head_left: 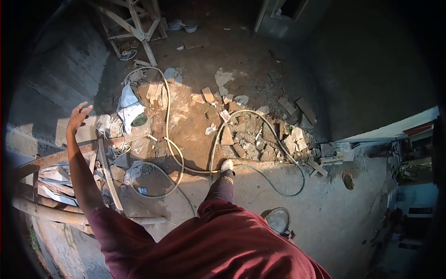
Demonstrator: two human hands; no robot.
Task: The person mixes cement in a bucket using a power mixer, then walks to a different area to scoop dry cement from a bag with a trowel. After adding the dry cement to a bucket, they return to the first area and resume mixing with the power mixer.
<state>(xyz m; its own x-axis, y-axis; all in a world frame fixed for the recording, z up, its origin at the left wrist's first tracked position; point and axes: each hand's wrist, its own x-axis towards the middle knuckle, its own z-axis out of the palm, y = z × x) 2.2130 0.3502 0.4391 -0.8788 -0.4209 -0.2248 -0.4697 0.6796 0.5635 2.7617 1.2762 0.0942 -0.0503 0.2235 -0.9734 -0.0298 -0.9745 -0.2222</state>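
My left hand is stretched out at the left of the view, empty, with its fingers apart. It appears over the shaded wall and floor edge, left of a white sack that has a rolled green item at its lower end. My right hand is out of view. A long pale hose loops over the dirt floor. One of my feet, in a light shoe, stands by the hose near the edge of the concrete strip.
Broken bricks and rubble lie ahead. Wooden planks and poles are stacked at the left. A wooden frame stands at the back left. A round basin sits right of my body. Loose blocks lie by the right wall.
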